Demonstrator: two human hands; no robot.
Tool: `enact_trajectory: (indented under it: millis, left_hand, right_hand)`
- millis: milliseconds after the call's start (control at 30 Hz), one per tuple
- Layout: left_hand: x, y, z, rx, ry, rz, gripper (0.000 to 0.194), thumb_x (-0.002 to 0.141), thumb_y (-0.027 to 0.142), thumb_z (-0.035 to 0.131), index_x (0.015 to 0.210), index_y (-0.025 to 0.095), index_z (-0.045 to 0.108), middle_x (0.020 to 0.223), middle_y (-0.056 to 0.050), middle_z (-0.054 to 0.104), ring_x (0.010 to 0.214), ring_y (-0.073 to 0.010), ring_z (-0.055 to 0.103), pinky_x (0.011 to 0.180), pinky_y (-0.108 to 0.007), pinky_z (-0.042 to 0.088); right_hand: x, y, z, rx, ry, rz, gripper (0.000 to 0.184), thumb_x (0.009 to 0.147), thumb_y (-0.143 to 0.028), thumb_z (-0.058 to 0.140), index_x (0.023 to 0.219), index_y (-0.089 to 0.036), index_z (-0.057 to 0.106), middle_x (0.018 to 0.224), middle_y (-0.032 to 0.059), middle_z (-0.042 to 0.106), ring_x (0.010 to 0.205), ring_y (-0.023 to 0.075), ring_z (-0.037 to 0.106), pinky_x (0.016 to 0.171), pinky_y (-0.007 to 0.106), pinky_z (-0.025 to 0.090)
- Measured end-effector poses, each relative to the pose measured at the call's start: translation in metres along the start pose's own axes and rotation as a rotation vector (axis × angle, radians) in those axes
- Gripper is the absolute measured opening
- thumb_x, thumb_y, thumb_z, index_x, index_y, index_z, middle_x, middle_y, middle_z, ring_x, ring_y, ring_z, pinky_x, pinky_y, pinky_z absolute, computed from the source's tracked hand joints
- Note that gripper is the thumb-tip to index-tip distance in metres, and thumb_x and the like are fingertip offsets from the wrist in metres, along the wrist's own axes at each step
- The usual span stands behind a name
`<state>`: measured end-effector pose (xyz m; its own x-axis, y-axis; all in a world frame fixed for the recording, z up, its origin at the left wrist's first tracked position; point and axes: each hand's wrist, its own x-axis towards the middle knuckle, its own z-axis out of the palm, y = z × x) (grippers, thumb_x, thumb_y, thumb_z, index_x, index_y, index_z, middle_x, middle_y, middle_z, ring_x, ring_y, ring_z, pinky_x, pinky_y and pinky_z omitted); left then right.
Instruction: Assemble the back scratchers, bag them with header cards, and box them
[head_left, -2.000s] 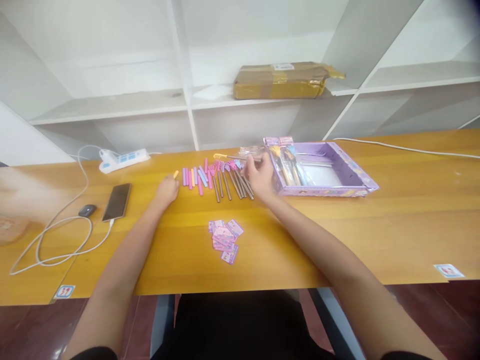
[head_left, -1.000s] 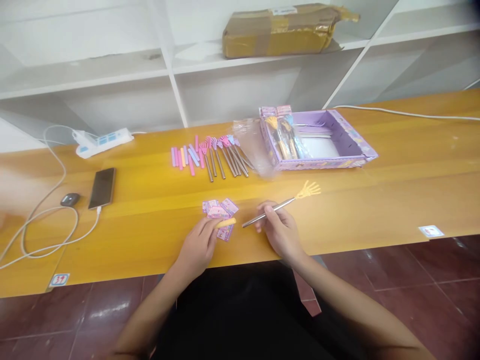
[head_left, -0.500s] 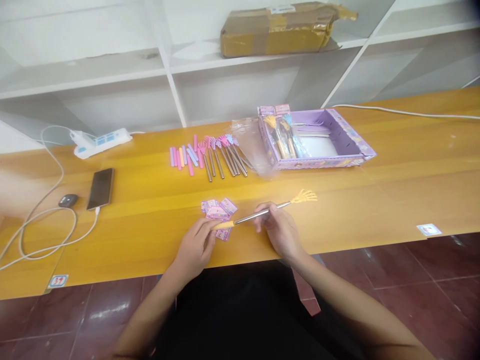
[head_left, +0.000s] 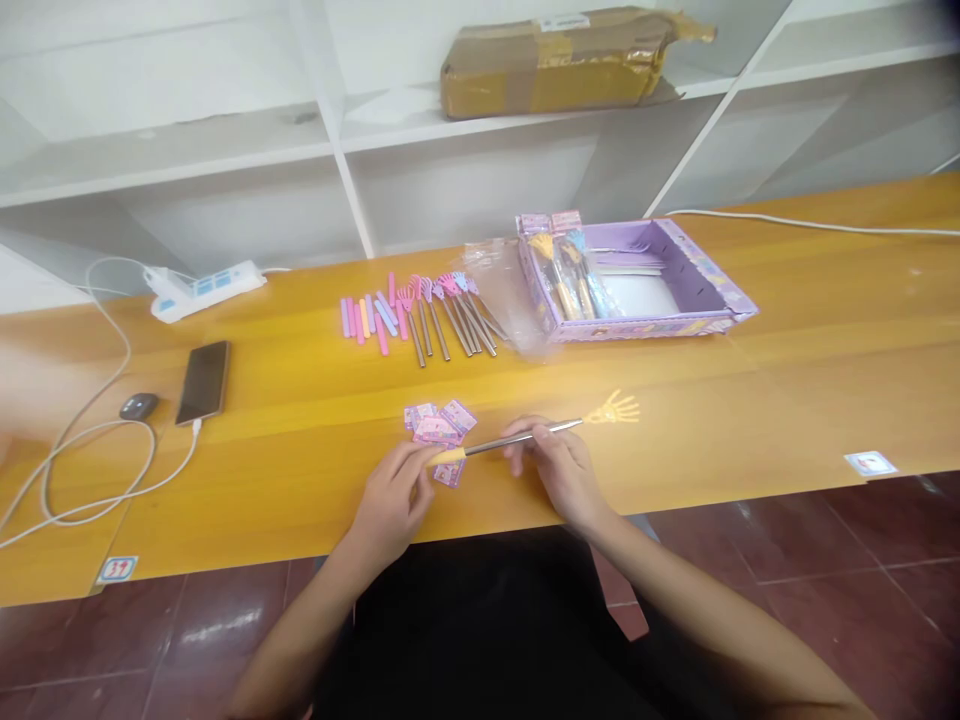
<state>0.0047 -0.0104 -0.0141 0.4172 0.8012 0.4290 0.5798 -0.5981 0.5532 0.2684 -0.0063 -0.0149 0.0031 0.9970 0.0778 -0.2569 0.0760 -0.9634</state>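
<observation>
A back scratcher (head_left: 495,443) with a yellow handle, a metal rod and a yellow hand-shaped head lies across both my hands above the table. My left hand (head_left: 391,492) pinches the yellow handle at its left end. Fingers of my right hand (head_left: 559,468) are closed around the metal rod, just short of the head, which points right. Small printed cards (head_left: 439,430) lie in a loose pile under and behind the handle. Farther back are several metal rods with pink, purple and blue hand-shaped heads (head_left: 450,310), beside short coloured handles (head_left: 367,318).
A purple open box (head_left: 660,325) holds bagged back scratchers (head_left: 562,275), with clear plastic bags (head_left: 502,295) at its left. A phone (head_left: 202,382), a cable, a black mouse-like object (head_left: 139,406) and a power strip (head_left: 210,290) lie at left. A taped carton (head_left: 555,65) sits on the shelf.
The head end of the back scratcher has dropped slightly, so the rod lies flatter, and the yellow head looks turned with its fingers more spread. Both hands keep their hold.
</observation>
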Motion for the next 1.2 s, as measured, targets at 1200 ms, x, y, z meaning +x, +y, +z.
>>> enact_trajectory:
  millis: [1200]
  left_hand:
    - [0.003,0.006,-0.006,0.017,0.225,-0.043,0.035,0.097,0.008,0.055,0.119,0.025,0.076,0.101,-0.003,0.08,0.073,-0.0143,0.068,0.065,-0.028,0.056]
  right_hand:
    - [0.023,-0.02,-0.034,0.182,0.397,-0.051,0.019,0.092,-0.043,0.077,0.103,-0.029,0.07,0.08,-0.003,0.056,0.054,0.0111,0.038,0.048,0.029,0.034]
